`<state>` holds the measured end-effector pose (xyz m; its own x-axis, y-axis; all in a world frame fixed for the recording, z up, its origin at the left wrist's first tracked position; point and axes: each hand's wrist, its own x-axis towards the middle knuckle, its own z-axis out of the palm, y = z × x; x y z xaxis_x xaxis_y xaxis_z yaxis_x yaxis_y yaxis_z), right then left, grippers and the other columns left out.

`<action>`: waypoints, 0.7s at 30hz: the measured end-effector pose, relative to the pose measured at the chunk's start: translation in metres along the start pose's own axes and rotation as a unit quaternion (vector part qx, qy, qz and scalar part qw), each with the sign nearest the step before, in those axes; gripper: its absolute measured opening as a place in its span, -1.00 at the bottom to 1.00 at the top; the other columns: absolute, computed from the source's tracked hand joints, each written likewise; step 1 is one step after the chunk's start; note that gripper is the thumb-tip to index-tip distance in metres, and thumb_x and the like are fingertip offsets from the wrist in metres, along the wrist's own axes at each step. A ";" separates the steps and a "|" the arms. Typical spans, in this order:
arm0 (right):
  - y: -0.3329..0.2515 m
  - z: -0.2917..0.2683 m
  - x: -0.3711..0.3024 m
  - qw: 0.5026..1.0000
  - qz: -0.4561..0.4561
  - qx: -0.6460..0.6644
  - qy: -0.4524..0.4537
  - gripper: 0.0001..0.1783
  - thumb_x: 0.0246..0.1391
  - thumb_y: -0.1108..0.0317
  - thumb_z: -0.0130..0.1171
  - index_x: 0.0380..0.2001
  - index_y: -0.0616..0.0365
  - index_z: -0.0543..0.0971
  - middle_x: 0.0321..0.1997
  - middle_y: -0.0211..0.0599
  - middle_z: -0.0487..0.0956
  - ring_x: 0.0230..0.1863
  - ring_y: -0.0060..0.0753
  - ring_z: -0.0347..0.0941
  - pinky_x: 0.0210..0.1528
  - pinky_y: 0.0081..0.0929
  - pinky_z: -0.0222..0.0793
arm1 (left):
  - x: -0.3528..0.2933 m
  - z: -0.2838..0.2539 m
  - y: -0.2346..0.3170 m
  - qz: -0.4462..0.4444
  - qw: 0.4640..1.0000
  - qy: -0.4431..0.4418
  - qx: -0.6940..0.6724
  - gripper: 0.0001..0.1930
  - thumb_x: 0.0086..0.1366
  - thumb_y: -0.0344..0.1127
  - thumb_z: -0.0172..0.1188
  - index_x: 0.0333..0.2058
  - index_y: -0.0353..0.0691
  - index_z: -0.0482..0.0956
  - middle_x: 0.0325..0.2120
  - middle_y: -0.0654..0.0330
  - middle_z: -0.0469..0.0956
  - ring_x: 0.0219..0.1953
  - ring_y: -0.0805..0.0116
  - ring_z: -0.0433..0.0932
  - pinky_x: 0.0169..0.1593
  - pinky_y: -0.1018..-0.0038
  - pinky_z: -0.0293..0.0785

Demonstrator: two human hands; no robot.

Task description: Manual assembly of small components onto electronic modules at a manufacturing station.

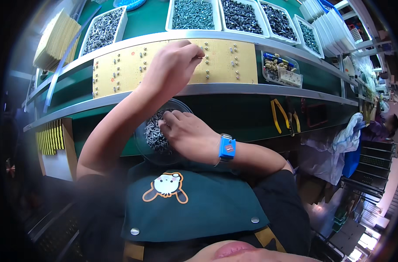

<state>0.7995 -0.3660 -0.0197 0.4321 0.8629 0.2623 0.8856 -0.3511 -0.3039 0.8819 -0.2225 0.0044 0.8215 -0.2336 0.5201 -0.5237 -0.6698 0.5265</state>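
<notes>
My left hand (172, 65) reaches over a long yellow circuit-board panel (107, 72) that lies between two metal rails. Its thumb and forefinger are pinched together just above the panel, and whatever is between them is too small to make out. Rows of small metal-coloured components stand on the panel. My right hand (181, 131), wearing a blue wrist strap (227, 147), is at a clear round bowl (151, 156). Small grey cylindrical parts (154, 133) fill the bowl. The right fingers curl down onto these parts, their tips partly hidden.
White bins of small dark parts (242, 16) line the back, with a bin of grey parts (103, 32) at left. Right of the panel sits a clear box (284, 70). Yellow-handled pliers (278, 117) lie nearer. Stacked boards (55, 41) stand far left.
</notes>
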 end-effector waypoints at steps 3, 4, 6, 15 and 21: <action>-0.001 -0.005 0.000 0.999 -0.014 -0.006 -0.052 -0.78 0.14 0.39 0.17 -0.16 0.24 0.58 -0.21 -0.16 0.55 -0.23 -0.15 0.53 -0.16 -0.30 0.48 | 0.004 0.011 -0.003 -0.007 0.999 -0.022 0.040 -0.92 0.24 -0.46 0.26 -0.34 -0.34 0.67 -0.38 0.06 0.60 -0.40 0.10 0.55 -0.25 0.25 0.51; -0.002 -0.005 -0.001 0.997 -0.018 -0.006 -0.071 -0.77 0.14 0.39 0.16 -0.15 0.25 0.57 -0.21 -0.15 0.56 -0.23 -0.15 0.53 -0.16 -0.31 0.48 | 0.003 0.013 -0.003 -0.011 0.998 -0.030 0.052 -0.92 0.24 -0.46 0.25 -0.35 -0.35 0.66 -0.39 0.05 0.59 -0.39 0.09 0.55 -0.24 0.25 0.51; 0.001 -0.007 0.000 0.998 -0.020 -0.004 -0.056 -0.77 0.13 0.39 0.17 -0.16 0.25 0.57 -0.20 -0.14 0.56 -0.23 -0.16 0.53 -0.16 -0.31 0.49 | 0.005 0.013 -0.003 -0.005 0.998 -0.026 0.058 -0.93 0.23 -0.47 0.26 -0.35 -0.34 0.66 -0.39 0.07 0.60 -0.40 0.12 0.55 -0.26 0.27 0.50; 0.007 -0.011 -0.007 0.991 0.049 0.104 0.074 -0.81 0.09 0.46 0.24 -0.21 0.27 0.59 -0.21 -0.15 0.59 -0.28 -0.22 0.54 -0.22 -0.38 0.51 | 0.007 0.011 -0.004 -0.018 0.997 -0.045 0.057 -0.92 0.22 -0.45 0.26 -0.35 -0.35 0.66 -0.40 0.04 0.58 -0.40 0.07 0.54 -0.24 0.25 0.51; 0.012 -0.011 -0.012 0.970 0.082 0.203 0.102 -0.82 0.05 0.58 0.29 -0.23 0.27 0.66 -0.24 -0.17 0.61 -0.35 -0.24 0.55 -0.30 -0.42 0.50 | 0.009 0.003 -0.013 -0.007 0.996 -0.084 0.019 -0.94 0.17 -0.52 0.31 -0.35 -0.34 0.68 -0.42 0.15 0.59 -0.45 0.26 0.54 -0.32 0.39 0.48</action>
<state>0.8066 -0.3841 -0.0159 0.6233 0.7027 0.3430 0.6799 -0.2704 -0.6816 0.8968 -0.2179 0.0001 0.8567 -0.3364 0.3909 -0.5052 -0.6997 0.5051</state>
